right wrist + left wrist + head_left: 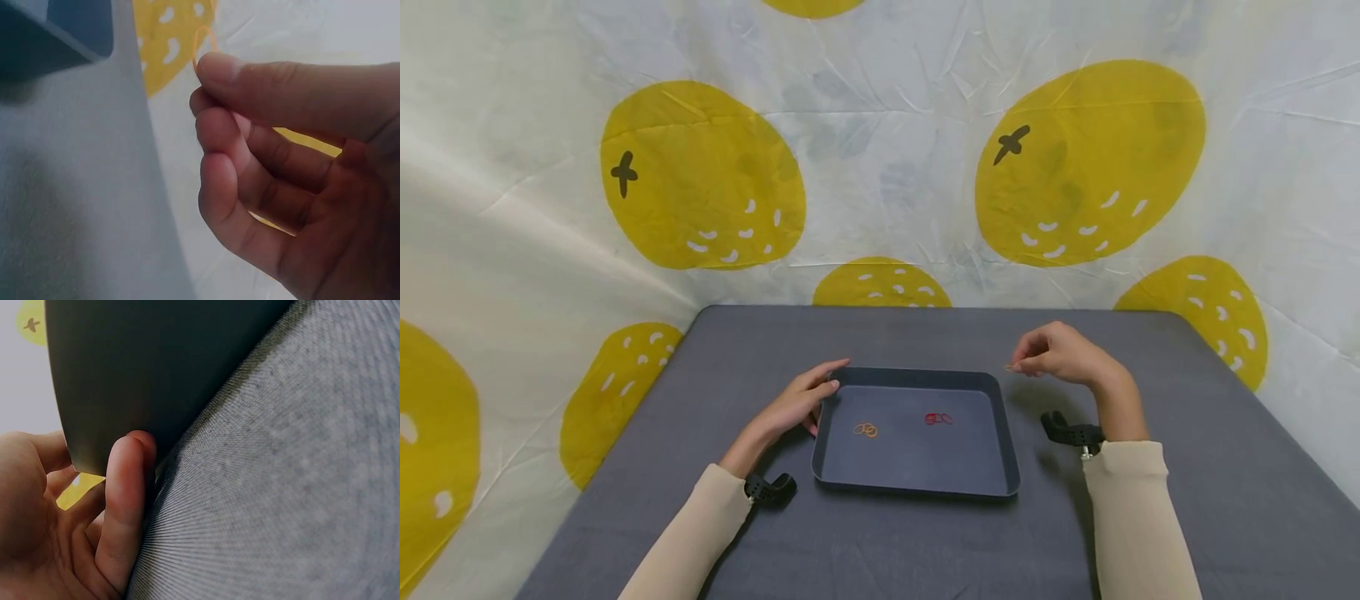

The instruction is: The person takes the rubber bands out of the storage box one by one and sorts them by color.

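Observation:
A dark rectangular tray (917,487) lies on the table. My left hand (797,402) holds its far left corner, the thumb over the rim and other fingers along the outside; in the left wrist view, fingertips (125,469) touch the outer wall. Beyond the tray's far right corner, my right hand (1060,354) is raised above the table. Thumb and forefinger pinch a thin orange rubber band (203,31), which sticks up as a loop. Inside the tray, several orange rubber bands (866,430) lie at the left and several red rubber bands (937,418) right of the middle.
A grey cloth covers the table (895,550). White fabric with large yellow fruit shapes (703,175) hangs behind and at the sides. Black wrist devices (770,490) are worn at both cuffs.

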{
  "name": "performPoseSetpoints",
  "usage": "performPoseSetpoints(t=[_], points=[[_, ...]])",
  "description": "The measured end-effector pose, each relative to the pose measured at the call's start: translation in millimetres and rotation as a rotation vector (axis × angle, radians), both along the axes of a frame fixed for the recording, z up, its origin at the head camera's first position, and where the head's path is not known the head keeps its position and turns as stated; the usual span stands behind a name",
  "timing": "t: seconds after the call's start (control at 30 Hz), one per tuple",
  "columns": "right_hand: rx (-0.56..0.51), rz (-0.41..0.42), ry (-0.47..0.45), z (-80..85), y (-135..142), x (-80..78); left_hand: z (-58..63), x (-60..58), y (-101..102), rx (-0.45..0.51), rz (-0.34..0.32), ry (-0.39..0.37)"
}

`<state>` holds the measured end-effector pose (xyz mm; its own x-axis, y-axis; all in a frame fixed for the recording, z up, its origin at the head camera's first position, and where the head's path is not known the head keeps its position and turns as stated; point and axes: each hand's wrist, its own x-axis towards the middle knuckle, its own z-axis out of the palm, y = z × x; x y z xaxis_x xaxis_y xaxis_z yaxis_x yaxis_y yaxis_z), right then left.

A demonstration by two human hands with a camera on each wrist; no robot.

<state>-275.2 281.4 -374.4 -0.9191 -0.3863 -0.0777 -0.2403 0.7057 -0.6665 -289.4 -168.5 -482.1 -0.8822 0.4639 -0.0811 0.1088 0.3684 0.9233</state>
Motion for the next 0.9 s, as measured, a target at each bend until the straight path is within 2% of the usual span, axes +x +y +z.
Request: performPoseSetpoints(t=[0.2,0.4,0.6,0.9], points=[[0.024,-0.020,-0.063,-18.7,10,-5.9,-2.0,0.8,0,-0.004,0.008,-0.004],[0.063,-0.036,-0.075,-35.4,15,-13.6,-1.5,0.9,0,-0.001,0.007,0.007],[0.115,-0.058,-0.060,-43.8,17,-18.7,-1.6,0.0,-1,0.006,-0.001,0.011],[0.130,-0.083,-0.096,-56.1,17,-22.4,-0.5,-0.2,1,-0.002,0.014,0.006]])
